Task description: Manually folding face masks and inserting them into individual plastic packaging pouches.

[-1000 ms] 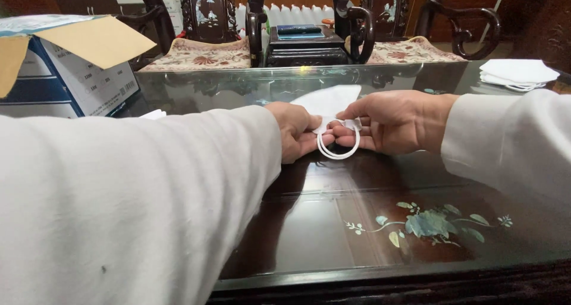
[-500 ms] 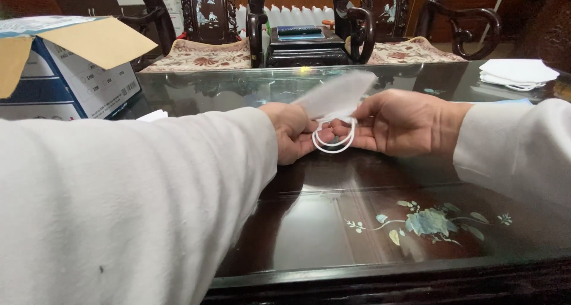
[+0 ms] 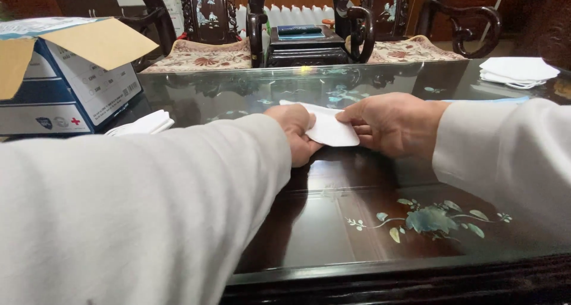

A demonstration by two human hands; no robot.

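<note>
A folded white face mask (image 3: 329, 128) lies on the dark glass-topped table (image 3: 333, 222), held between both hands. My left hand (image 3: 297, 132) grips its left edge, fingers curled over it. My right hand (image 3: 392, 123) pinches its right side with thumb and fingers on top. The mask's ear loops are hidden under the hands. Both arms wear white sleeves; the left sleeve fills the lower left of the view.
An open cardboard box (image 3: 65, 79) stands at the far left, with white masks (image 3: 143, 124) lying beside it. A stack of white masks (image 3: 517, 71) sits at the far right. Carved dark wooden chairs (image 3: 309, 25) stand behind the table.
The mask was lifted with its ear loop hanging between the hands; now it lies flat on the table, folded, and the loop is out of sight.
</note>
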